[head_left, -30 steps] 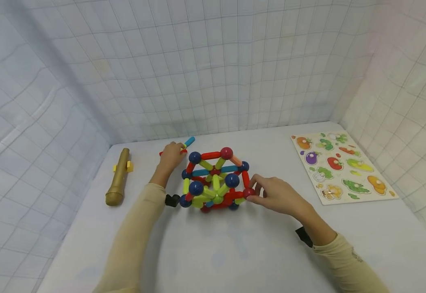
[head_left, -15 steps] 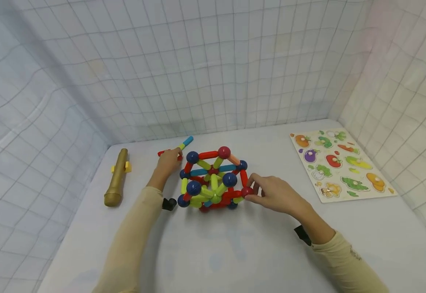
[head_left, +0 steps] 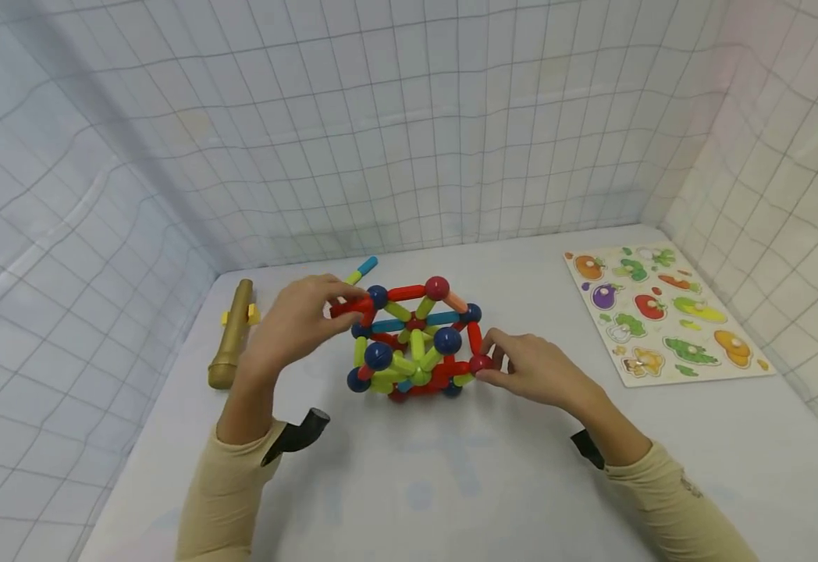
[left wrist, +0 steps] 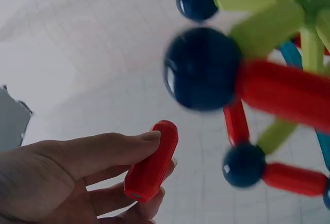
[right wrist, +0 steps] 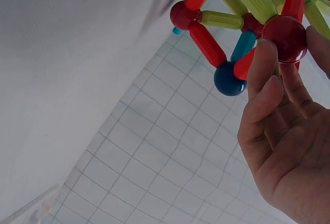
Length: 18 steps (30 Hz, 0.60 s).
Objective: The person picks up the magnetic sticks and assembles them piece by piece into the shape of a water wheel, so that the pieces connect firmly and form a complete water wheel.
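Observation:
A magnetic ball-and-stick structure point(head_left: 419, 375) of dark blue, red and yellow-green parts stands mid-table in the head view. My left hand point(head_left: 293, 320) is at its left side, pinching a red magnetic stick point(left wrist: 152, 162) between thumb and fingers. In the left wrist view that stick is apart from the structure, whose large dark blue ball point(left wrist: 202, 69) looms nearby. On the other side, my right hand point(head_left: 538, 368) holds a red ball point(right wrist: 285, 38) at the structure's right corner, thumb and fingertips around it. Red sticks join this ball to the rest.
Behind the left hand lie a blue stick point(head_left: 368, 266) and a yellow-green one. A gold-coloured tube point(head_left: 232, 336) with yellow pieces beside it lies at the left. A vegetable puzzle board point(head_left: 690, 326) lies at the right. Grid-patterned cloth walls point(head_left: 409, 156) enclose the table's back and sides.
My left hand has picked up a red stick from behind and brought it back toward the structure's left side. The right hand keeps its hold on the red corner ball.

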Tool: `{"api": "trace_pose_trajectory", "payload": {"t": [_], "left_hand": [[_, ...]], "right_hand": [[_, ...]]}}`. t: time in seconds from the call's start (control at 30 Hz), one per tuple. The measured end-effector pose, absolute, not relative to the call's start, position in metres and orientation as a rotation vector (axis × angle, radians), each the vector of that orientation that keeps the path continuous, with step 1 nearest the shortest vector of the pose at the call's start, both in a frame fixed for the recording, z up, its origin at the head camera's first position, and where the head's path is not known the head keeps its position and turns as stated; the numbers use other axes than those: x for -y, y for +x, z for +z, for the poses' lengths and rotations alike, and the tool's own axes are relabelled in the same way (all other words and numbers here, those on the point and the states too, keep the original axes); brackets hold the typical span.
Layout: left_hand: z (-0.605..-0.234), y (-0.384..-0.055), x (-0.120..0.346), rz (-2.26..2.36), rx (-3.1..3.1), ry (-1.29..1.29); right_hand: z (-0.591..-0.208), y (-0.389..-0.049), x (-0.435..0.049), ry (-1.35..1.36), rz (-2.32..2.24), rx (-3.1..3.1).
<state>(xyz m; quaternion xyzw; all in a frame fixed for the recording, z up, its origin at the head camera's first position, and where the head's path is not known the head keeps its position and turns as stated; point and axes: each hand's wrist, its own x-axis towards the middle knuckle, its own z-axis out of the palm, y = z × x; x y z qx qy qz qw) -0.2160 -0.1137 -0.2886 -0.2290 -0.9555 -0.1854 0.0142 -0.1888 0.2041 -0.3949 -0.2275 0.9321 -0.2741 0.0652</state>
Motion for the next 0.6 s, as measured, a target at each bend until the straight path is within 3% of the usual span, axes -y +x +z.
{"api": "trace_pose_trajectory", "payload": {"t": [0.2, 0.6], "left_hand": [[-0.284, -0.191, 0.064, -0.461, 2.941, -1.021], [-0.299, -0.188, 0.046, -0.428, 2.969, -0.972]], "right_hand": [[-0.397, -0.188, -0.205, -0.673, -0.848, -2.809], [-0.395, -0.188, -0.204, -0.690, -0.825, -2.811]]}}
